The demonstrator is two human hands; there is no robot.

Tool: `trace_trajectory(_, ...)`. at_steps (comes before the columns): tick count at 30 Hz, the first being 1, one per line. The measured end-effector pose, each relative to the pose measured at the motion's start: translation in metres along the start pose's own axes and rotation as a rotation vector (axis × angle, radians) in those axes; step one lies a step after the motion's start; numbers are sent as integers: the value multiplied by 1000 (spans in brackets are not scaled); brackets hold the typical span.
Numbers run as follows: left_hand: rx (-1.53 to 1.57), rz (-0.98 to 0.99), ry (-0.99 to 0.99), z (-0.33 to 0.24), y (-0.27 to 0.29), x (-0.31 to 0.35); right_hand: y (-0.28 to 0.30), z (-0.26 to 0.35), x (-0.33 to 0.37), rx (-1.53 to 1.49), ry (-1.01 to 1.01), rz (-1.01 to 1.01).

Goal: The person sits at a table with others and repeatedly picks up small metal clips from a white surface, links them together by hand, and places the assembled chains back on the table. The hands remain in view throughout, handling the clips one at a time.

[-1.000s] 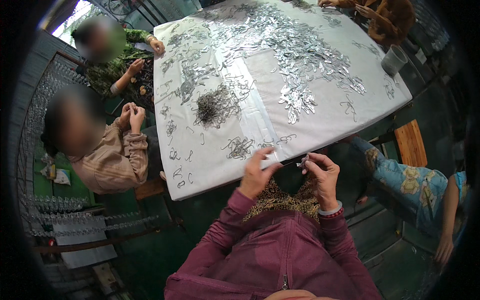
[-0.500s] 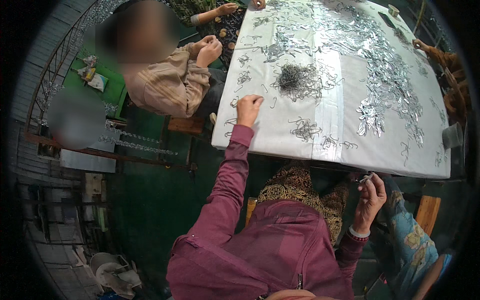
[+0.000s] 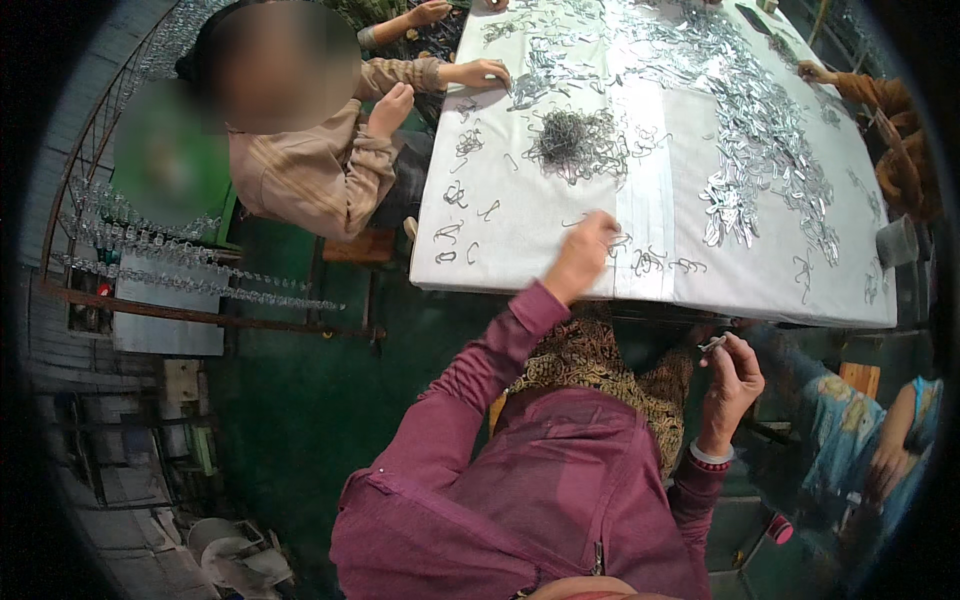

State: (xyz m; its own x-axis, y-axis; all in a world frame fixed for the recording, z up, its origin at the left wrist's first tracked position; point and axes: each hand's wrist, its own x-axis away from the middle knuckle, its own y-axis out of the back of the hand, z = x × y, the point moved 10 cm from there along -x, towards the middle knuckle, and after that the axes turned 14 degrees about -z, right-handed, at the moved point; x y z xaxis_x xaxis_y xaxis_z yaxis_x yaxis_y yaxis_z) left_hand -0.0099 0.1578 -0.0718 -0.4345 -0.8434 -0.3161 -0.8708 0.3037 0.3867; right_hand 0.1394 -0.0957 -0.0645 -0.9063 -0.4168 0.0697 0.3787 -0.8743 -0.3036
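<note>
My left hand (image 3: pixel 585 258) is over the near part of the white-covered table (image 3: pixel 520 262), above a small group of bent wire hooks (image 3: pixel 648 262). Motion smears its fingers, so their grip cannot be made out. Just off the table's front edge, my right hand (image 3: pixel 735 388) pinches a small silver metal piece (image 3: pixel 712 344) between thumb and fingertips. A dense dark heap of wire hooks (image 3: pixel 570 140) lies farther in on the cloth. To its right spreads a long band of shiny, narrow silver metal pieces (image 3: pixel 735 190).
A person in a tan top (image 3: pixel 300 175) sits at the left side, one hand on the table. Another person's arm (image 3: pixel 850 85) reaches in at far right, near a grey cup (image 3: pixel 896 243). Someone in blue floral clothing (image 3: pixel 840 410) is close on my right.
My left hand has moved right across the table, from the left edge to the near hook group. The person at left has stretched a hand onto the table. My right hand keeps its pinch.
</note>
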Motion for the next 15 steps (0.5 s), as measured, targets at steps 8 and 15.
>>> trace_trajectory(8,363,263,-232,-146,-58,57,-9,-3,7,60,-68,-78)
trace_trajectory(15,226,300,-358,-160,-75,65,-1,13,-1,-19,34,-145)
